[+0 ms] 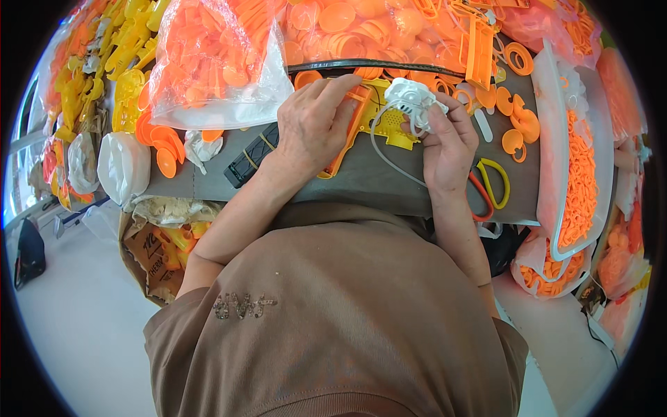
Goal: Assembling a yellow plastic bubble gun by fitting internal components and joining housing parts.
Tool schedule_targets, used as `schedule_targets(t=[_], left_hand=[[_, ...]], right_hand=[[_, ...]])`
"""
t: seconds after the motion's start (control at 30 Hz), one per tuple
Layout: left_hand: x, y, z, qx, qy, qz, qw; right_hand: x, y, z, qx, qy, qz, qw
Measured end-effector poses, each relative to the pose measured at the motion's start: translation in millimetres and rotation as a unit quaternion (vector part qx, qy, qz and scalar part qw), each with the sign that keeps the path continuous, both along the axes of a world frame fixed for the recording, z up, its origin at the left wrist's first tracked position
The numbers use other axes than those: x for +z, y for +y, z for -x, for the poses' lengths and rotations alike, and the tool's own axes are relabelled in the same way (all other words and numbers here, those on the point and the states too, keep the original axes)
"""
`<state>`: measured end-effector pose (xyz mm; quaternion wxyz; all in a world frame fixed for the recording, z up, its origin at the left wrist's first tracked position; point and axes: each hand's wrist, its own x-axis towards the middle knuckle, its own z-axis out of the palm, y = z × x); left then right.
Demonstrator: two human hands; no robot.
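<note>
The right hand grips one white plastic housing above the table; the left hand curls round one orange frame. One yellow plate lies between the hands, partly hidden by the housing. One tool with red and yellow handles lies just right, one black strip left. One clear bag crowds the left hand; one white tub stands far right

From the wearer's head, the left of two side-by-side fisheye cameras looks steeply down at close range, taking in the brown short-sleeved fabric shirt below and the flat dark-grey worktop beyond it.
</note>
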<state>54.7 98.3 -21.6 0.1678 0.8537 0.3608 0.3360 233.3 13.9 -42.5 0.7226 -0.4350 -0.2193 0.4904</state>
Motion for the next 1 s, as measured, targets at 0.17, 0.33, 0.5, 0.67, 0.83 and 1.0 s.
schedule_targets(t=[0.17,0.33,0.5,0.67,0.83,1.0], left_hand=[[2.1,0.8,-3.6,-0.009,0.034,-0.04,0.999],[3.7,-2.5,-3.7,-0.01,0.047,-0.055,0.997],[1.4,-2.6,0.5,-0.014,0.028,-0.055,0.998],[-1.3,-1.5,5.5,-0.018,0.016,-0.061,0.998],[-2.3,-0.8,4.0,-0.032,0.007,-0.084,0.996],[-5.9,-2.1,3.4,-0.024,0.04,-0.116,0.992]], right_hand=[[0.1,0.5,0.5,0.014,-0.015,0.004,1.0],[3.1,2.4,4.6,0.017,-0.067,-0.007,0.998],[1.8,2.8,4.2,0.029,-0.099,-0.003,0.995],[7.1,4.2,7.9,0.034,-0.101,-0.003,0.994],[6.9,4.2,8.0,0.03,-0.106,0.004,0.994],[6.2,4.3,7.4,0.032,-0.117,0.004,0.993]])
